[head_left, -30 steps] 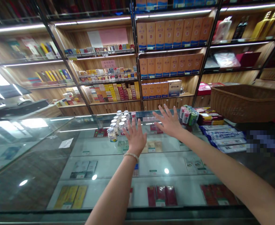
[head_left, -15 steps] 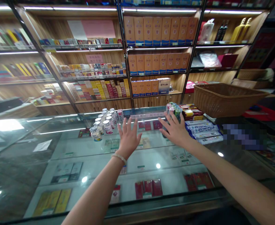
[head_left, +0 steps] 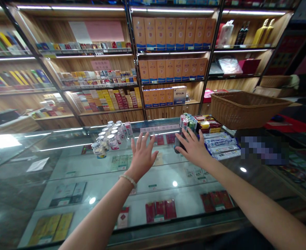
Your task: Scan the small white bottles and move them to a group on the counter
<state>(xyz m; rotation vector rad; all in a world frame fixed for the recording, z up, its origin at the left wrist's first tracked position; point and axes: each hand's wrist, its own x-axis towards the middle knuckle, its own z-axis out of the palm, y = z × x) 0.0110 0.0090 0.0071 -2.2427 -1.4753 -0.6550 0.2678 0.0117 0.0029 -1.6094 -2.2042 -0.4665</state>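
My left hand [head_left: 142,154] hovers over the glass display counter [head_left: 95,173], fingers spread and holding nothing, a beaded bracelet on its wrist. To its left stand clear jars with silvery lids [head_left: 113,141] in rows, with a pink container [head_left: 128,128] at their right end. My right hand [head_left: 194,148] is also spread. Just left of its fingers is a dark rounded object [head_left: 177,147], partly covered; whether they touch I cannot tell. Beyond that hand stands a cluster of small colourful tubs [head_left: 186,119]. Blue and white packets [head_left: 222,144] lie to its right.
A wicker basket [head_left: 246,111] stands at the right, beside red and yellow packs [head_left: 207,124]. Behind the counter, lit shelves carry orange boxes [head_left: 165,33] and many small packs [head_left: 98,78]. A white paper [head_left: 38,164] lies at the left.
The view has turned slightly right, so the shelves and counter goods sit further left. Both hands keep their spread pose, and nothing has been picked up.
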